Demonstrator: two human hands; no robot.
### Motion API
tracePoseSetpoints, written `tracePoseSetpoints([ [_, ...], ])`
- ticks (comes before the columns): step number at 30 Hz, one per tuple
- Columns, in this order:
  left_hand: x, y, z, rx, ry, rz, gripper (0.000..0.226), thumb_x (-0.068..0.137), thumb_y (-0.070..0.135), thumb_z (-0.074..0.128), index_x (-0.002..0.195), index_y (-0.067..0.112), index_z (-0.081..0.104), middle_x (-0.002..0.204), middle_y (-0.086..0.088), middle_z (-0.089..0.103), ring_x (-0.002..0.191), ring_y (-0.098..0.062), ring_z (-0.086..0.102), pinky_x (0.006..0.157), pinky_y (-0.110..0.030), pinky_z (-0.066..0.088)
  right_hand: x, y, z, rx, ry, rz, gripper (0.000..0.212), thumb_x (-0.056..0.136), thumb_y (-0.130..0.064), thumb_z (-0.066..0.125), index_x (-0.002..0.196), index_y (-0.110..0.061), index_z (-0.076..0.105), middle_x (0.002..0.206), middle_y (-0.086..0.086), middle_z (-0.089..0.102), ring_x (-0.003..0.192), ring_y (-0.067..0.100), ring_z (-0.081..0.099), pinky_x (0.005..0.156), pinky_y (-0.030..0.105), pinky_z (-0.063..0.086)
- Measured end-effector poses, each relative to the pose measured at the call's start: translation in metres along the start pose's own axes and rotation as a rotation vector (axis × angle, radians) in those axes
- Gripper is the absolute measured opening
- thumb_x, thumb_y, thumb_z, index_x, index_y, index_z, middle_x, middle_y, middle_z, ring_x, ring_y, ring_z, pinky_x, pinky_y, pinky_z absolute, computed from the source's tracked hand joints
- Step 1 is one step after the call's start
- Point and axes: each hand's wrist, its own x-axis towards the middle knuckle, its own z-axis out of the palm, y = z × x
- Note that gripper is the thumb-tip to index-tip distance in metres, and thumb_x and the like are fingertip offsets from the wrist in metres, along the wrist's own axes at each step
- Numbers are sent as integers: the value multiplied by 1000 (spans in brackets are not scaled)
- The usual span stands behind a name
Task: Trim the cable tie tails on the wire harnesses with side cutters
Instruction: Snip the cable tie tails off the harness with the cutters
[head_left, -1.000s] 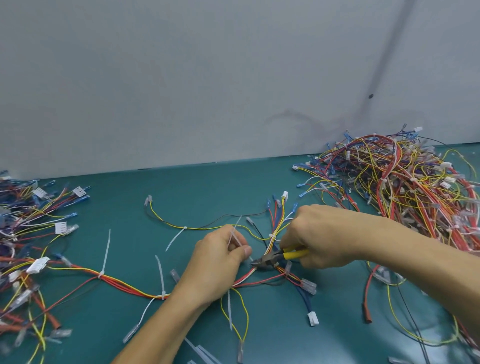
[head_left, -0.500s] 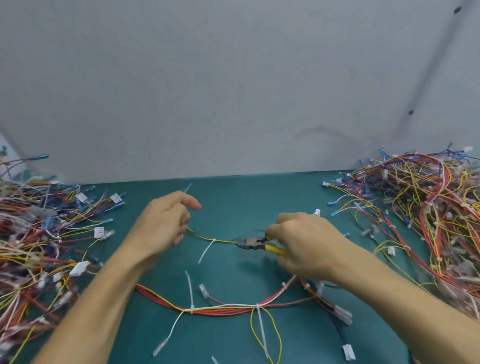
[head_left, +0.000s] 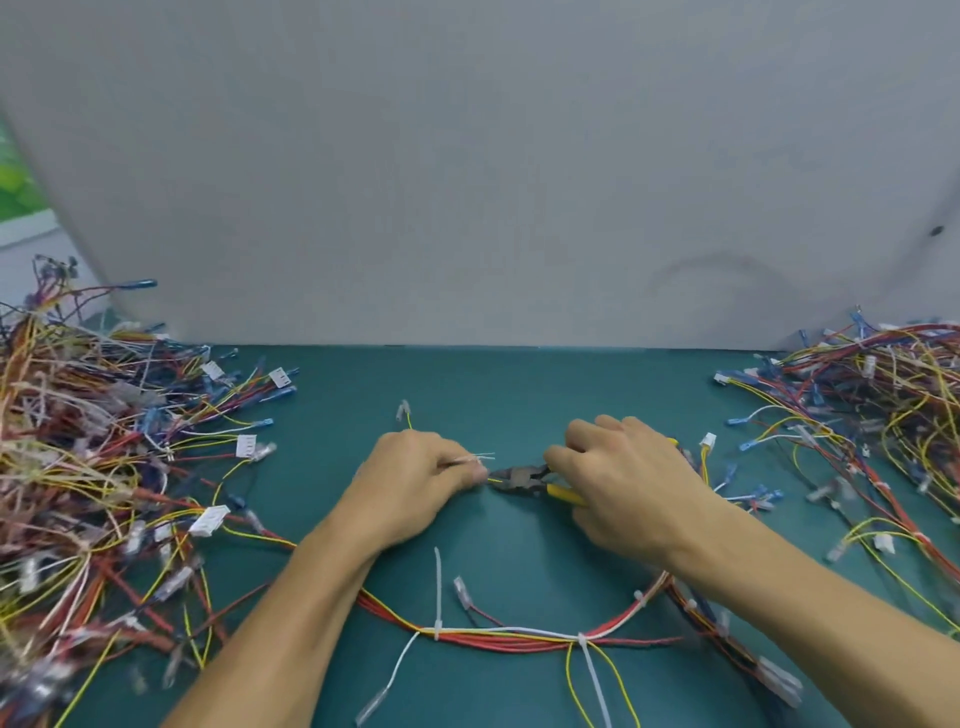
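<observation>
A wire harness (head_left: 498, 636) of red, yellow and white wires lies on the green table, with white cable tie tails (head_left: 438, 577) sticking out of it. My left hand (head_left: 415, 480) pinches a thin yellow branch of the harness and a white tie tail (head_left: 480, 457) at its fingertips. My right hand (head_left: 623, 483) grips yellow-handled side cutters (head_left: 524, 478). Their dark jaws point left and sit right at my left fingertips, on the yellow wire. Whether the jaws are closed on the tie cannot be told.
A big heap of harnesses (head_left: 88, 483) fills the left side of the table (head_left: 493, 384). Another heap (head_left: 872, 410) covers the right side. A grey wall panel (head_left: 467, 182) rises behind the table's far edge.
My left hand came down and right from the raised position onto the yellow branch. The cutters now meet its fingertips. The camera view shifted, showing more of the left heap.
</observation>
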Motion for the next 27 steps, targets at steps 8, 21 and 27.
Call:
tracePoseSetpoints([
  [8,6,5,2,51,-51,-105,49,93,38,54,51,16,42,48,2,31,51,-13,34,54,-33,26,0,-1,-2,79,-50,34,20,81,-29,50,98,-20,55,94,0,49,92,28,54,63,31,30],
  [21,3,8,1,47,-28,-131,50,93,43,53,54,14,43,48,3,31,51,-13,34,52,-32,24,6,1,-3,174,-118,41,18,80,-33,52,91,-21,60,89,-1,56,86,30,56,61,30,41],
  [27,4,5,4,-53,20,-142,41,91,40,58,56,19,54,44,12,42,49,-4,40,47,-22,25,8,1,-5,187,-161,27,9,79,-31,54,76,-25,46,86,2,58,82,32,54,60,30,37],
])
